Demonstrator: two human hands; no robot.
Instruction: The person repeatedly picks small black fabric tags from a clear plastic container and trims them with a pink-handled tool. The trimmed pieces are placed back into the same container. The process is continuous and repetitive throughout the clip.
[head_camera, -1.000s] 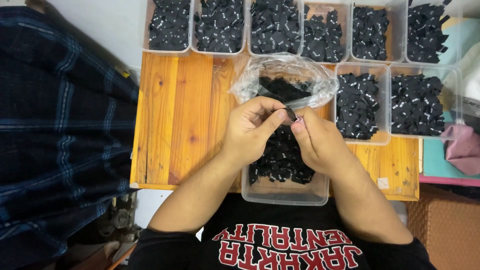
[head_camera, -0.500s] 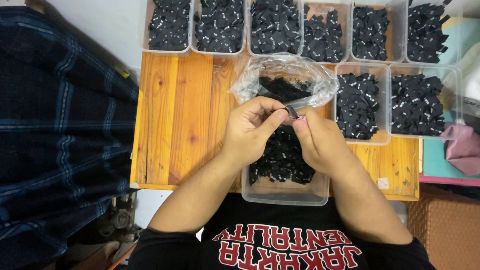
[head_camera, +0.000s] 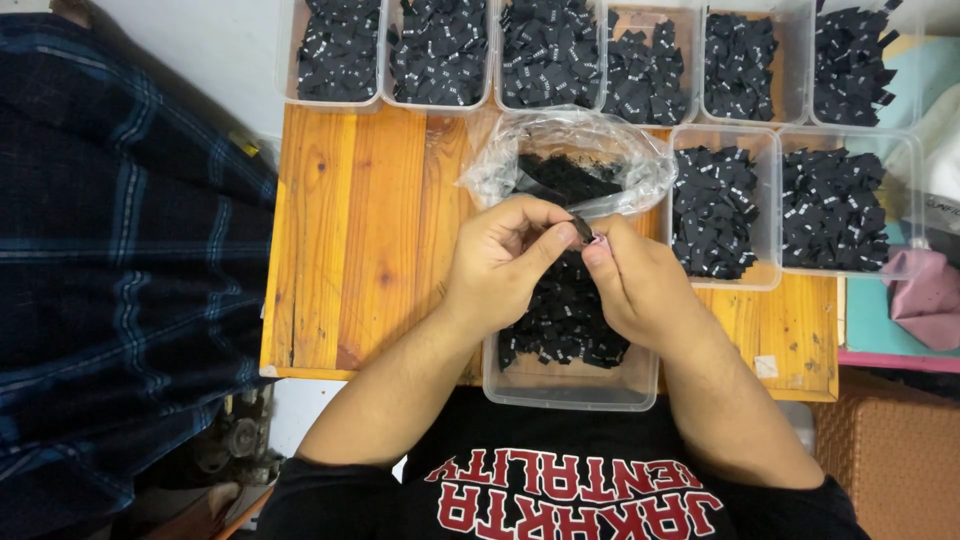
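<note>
Far left, dark plaid cloth is lying beside the wooden table. The left hand is pinching a small black label between thumb and fingertips, and the right hand is meeting it, closing narrowly on the same label. Both are hovering over a clear tub of black labels, with a crumpled plastic bag just behind. More label-filled clear tubs are sitting to the right.

Wooden table, clear tubs of black labels, plastic bag
</note>
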